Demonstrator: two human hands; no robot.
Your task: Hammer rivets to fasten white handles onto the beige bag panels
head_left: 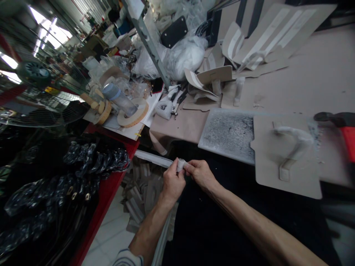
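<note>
One small whitish-grey piece (181, 164), stubby and roughly cylindrical

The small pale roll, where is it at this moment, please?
In the head view, the small pale roll is just below the centre, held between the left hand and right hand, lower left of the speckled grey board.

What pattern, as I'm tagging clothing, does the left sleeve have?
The left sleeve is whitish with dark bluish stripes; head view.
</note>
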